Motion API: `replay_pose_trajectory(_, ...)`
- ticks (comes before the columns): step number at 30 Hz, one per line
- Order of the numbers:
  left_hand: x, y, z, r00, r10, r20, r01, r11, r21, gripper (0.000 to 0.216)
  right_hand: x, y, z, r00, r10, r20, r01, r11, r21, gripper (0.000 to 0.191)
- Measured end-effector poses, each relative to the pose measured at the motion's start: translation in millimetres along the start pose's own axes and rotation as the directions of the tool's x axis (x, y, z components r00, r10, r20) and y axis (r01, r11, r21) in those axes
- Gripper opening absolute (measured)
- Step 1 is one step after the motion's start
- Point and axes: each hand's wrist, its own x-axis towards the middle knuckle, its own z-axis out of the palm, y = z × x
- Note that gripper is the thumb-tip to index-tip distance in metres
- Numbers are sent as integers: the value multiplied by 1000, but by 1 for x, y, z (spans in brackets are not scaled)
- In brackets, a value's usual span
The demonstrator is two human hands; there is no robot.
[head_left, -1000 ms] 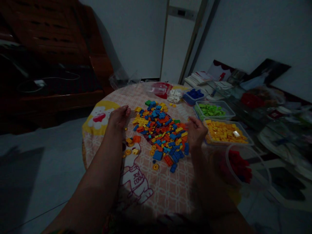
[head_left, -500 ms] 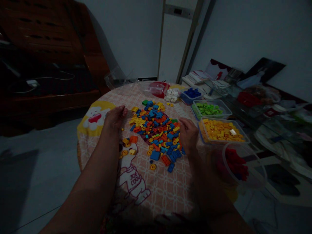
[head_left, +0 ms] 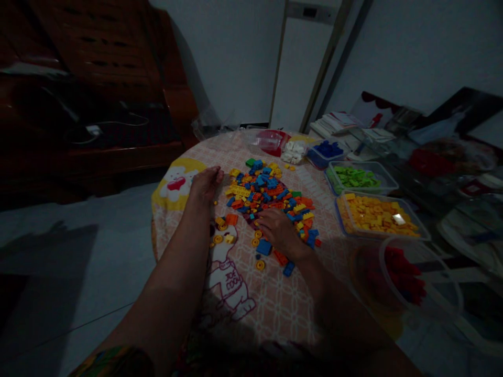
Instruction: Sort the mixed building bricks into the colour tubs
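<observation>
A mixed heap of toy building bricks point(head_left: 257, 183) in blue, yellow, orange and green lies in the middle of the cloth-covered table. My right hand point(head_left: 281, 230) is over the near side of the heap, fingers stretched apart and fingertips at the small bricks; nothing is visibly gripped. To the left of the heap, my left hand point(head_left: 207, 184) rests with curled fingers, and whatever may be inside them is hidden. Between my forearms are a few stray pieces, among them an orange brick point(head_left: 231, 219) and a yellow wheel-like piece point(head_left: 260, 265).
Along the right side stand tubs of yellow bricks point(head_left: 373, 214), green bricks point(head_left: 356, 177), blue bricks point(head_left: 329, 148) and red bricks point(head_left: 404, 277). White bricks point(head_left: 294, 151) and a clear plastic container point(head_left: 261, 140) are at the far edge. A glass table with clutter stands beyond.
My right hand has moved left from the heap's right edge onto its near part, and its fingers have spread. The left hand stays beside the heap. The view has shifted left.
</observation>
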Motion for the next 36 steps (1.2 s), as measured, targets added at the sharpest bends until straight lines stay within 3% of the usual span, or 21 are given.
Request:
replay_pose_trajectory(4,-3,2,3,1000,-16,-16,16,1000,-2,26,0,6,0,991,83,-106,-93,991,-93,27)
replay_pose_trajectory(7,-3,3,5,999,-19,-28,19,1000,4,29,-1,7,1,984,74,-162,-93,989,-113,27)
replay_pose_trajectory(14,-2,1,1,1000,-10,9,10,1000,7,25,-3,2,14,997,73,-34,-77,988,-136,22)
replay_pose_trajectory(21,1,0,0,1000,-3,23,3,1000,25,22,1,7,6,990,125,-62,-122,991,51,24)
replay_pose_trajectory(27,1,0,1,1000,-3,1,3,1000,9,21,0,7,-6,967,158,-200,-136,984,119,20)
replay_pose_trajectory(29,0,0,1,1000,-3,1,3,1000,12,19,-2,14,-17,934,201,-297,-181,979,91,18)
replay_pose_trajectory(31,1,-1,0,1000,-2,5,2,1000,20,17,-6,28,-37,868,251,-429,-263,964,31,18)
replay_pose_trajectory(33,1,-1,-1,1000,5,19,-6,1000,24,17,-15,46,-62,755,261,-602,-368,928,-59,21)
replay_pose_trajectory(36,3,-2,-2,998,10,65,-13,999,43,20,-32,69,-101,572,172,-802,-529,825,-200,22)
